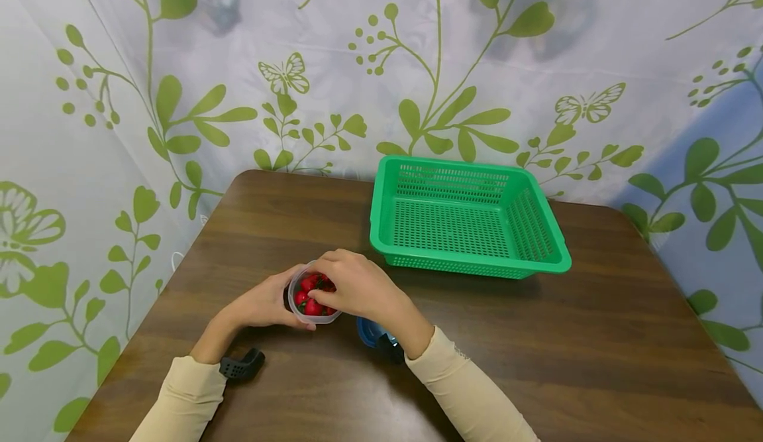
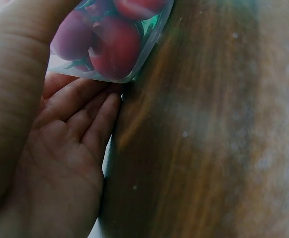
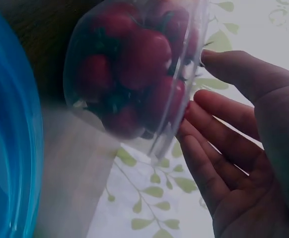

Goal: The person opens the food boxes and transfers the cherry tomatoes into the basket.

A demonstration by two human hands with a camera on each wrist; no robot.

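Observation:
A clear plastic tub holds several small red tomatoes with green stems. My left hand grips the tub from its left side, thumb at the near side; the left wrist view shows the fingers under and beside its base. Over the tub's mouth is my right hand, its fingertips at the rim among the tomatoes. In the right wrist view, the right thumb and fingers stand apart at the opening. Tomatoes show through the tilted tub's wall.
A green perforated basket stands at the back of the brown wooden table. A blue round container sits partly hidden beneath the right wrist. Behind the table hangs a leaf-patterned white cloth.

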